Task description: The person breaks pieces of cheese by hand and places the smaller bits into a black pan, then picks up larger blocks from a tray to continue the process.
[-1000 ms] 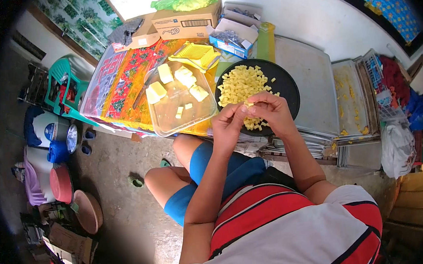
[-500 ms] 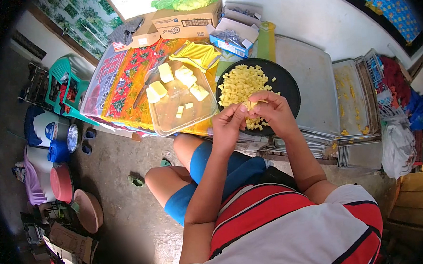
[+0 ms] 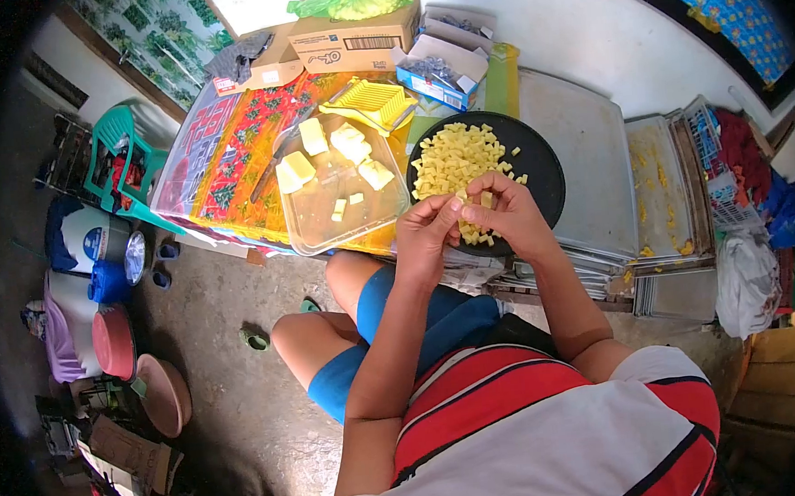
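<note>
Both hands lower slightly over the black pan (image 3: 539,169)
Left hand (image 3: 424,237) and right hand (image 3: 506,213) pinch yellow cubes (image 3: 451,157); glass dish (image 3: 309,231) holds bigger blocks (image 3: 349,145)

two hands (image 3: 424,237) – one black pan (image 3: 539,160), one clear dish (image 3: 322,226)

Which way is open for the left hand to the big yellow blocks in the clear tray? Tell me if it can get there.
Probably yes. The left hand is beside the clear tray, which is uncovered, and nothing stands between it and the yellow blocks. Its fingers are pinched on a small yellow piece together with the right hand.
</note>
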Action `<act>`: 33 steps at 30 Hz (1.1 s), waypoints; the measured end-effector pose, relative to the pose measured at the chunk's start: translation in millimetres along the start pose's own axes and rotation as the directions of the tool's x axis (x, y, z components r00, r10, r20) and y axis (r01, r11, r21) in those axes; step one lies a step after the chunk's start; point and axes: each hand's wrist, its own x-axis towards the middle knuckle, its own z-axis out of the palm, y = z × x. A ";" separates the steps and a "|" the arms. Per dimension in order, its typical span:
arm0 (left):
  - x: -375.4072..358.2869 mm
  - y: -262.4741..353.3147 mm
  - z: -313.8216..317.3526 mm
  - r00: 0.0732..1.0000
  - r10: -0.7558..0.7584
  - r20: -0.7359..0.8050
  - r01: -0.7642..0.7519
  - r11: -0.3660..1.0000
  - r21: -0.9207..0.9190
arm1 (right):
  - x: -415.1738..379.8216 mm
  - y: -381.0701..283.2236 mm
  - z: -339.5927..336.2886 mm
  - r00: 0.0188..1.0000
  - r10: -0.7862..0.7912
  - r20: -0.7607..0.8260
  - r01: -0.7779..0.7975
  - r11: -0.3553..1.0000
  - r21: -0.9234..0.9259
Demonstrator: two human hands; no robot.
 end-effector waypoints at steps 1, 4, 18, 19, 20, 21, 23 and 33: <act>-0.4 0.4 0.0 1.000 0.001 -0.004 -0.001 1.000 0.008 | 0.5 -0.2 0.3 1.000 -0.009 -0.003 0.009 1.000 -0.006; -1.5 2.1 -1.0 1.000 0.008 -0.009 -0.007 1.000 0.024 | 1.7 0.8 -2.1 1.000 0.016 -0.014 -0.016 1.000 -0.016; -0.9 -2.2 5.3 0.982 0.148 -0.116 -0.124 0.974 0.189 | 0.7 6.3 0.3 0.998 0.031 -0.058 -0.037 0.994 -0.105; -0.9 -2.8 6.1 0.981 0.152 -0.121 -0.126 0.972 0.199 | 0.7 6.0 0.2 0.997 0.041 -0.061 -0.048 0.993 -0.108; -1.1 -3.0 6.5 0.980 0.156 -0.127 -0.127 0.970 0.209 | 0.7 5.8 0.1 0.997 0.051 -0.063 -0.058 0.992 -0.111; -1.4 -3.4 6.2 0.979 0.156 -0.129 -0.128 0.972 0.198 | 1.1 6.9 -1.3 0.995 0.077 -0.067 -0.080 0.995 -0.056; -1.9 -4.1 5.3 0.979 0.155 -0.132 -0.130 0.976 0.177 | 2.1 11.1 -5.7 0.989 0.127 -0.069 -0.124 0.991 0.054; -3.3 -0.5 4.5 0.985 0.170 -0.035 -0.162 0.972 0.168 | -1.1 6.4 -10.2 0.993 0.114 0.003 -0.114 0.990 0.085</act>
